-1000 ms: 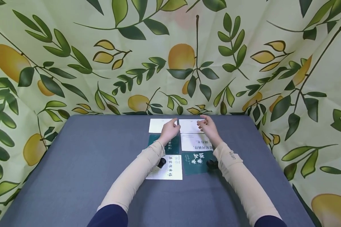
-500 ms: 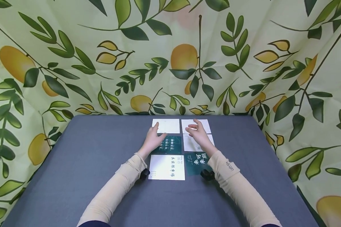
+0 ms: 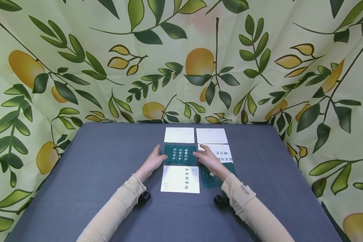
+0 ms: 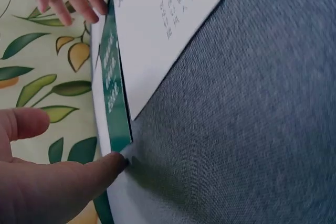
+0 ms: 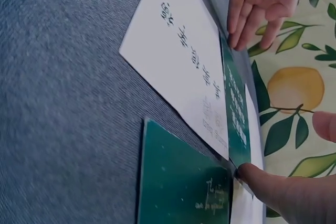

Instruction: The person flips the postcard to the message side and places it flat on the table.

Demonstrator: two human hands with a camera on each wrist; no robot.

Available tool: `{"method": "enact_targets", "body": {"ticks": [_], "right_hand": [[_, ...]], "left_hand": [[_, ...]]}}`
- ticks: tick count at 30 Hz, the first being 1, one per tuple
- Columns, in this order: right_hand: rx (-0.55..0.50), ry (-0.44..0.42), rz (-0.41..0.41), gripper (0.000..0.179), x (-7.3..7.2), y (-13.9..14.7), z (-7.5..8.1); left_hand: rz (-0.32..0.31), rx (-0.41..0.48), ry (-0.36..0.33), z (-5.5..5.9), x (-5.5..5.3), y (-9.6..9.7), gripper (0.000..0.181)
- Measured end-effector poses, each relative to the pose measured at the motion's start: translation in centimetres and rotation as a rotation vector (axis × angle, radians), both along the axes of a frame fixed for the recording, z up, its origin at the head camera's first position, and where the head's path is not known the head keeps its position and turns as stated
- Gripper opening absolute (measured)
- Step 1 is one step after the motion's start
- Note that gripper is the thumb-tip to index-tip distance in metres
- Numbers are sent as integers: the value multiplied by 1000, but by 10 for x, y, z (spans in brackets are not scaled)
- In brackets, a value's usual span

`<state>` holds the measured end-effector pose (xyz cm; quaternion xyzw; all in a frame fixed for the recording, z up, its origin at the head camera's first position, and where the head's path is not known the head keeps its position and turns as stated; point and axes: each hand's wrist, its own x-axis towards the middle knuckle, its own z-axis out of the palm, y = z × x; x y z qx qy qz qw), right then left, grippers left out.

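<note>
A dark green card (image 3: 179, 155) with white lettering lies in the middle of the left column of cards. My left hand (image 3: 152, 160) is at its left edge, fingers extended, with the thumb tip right at the card's corner in the left wrist view. On the opposite side my right hand (image 3: 211, 161) has its thumb at the card's right edge, fingers apart. Below lies a white card (image 3: 173, 178) with dark writing. Under my right hand are a second green card (image 3: 210, 181) and a white lettered card (image 3: 213, 148), both partly covered.
Two nearly blank white cards, one left (image 3: 179, 135) and one right (image 3: 211, 136), form the far row near the back edge of the grey-blue table (image 3: 115, 148). A leaf-and-fruit patterned cloth (image 3: 157, 80) hangs behind and beside the table.
My left hand has moved left and nearer, off the upper cards to the green card's left edge. My right hand has come down and left to its right edge. The view has shifted slightly.
</note>
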<state>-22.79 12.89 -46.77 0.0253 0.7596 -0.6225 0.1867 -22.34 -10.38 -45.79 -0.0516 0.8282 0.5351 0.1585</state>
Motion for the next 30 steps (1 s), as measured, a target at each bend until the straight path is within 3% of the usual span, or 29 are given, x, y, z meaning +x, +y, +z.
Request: {"method": "enact_targets", "body": {"ticks": [4, 7, 13, 20, 30], "right_hand": [[-11, -19, -34, 69, 4, -5, -3], [-29, -11, -66, 66, 6, -7, -4], [-168, -16, -156, 53, 4, -5, -5], [-169, -7, -190, 46, -2, -4, -5], [-237, 15, -304, 43, -7, -7, 1]], "left_hand": [[19, 78, -21, -4, 1, -1, 73], [68, 165, -28, -6, 0, -1, 70], [148, 279, -36, -9, -3, -5, 57], [189, 330, -18, -13, -8, -8, 52], [221, 327, 86, -2, -8, -2, 53]]}}
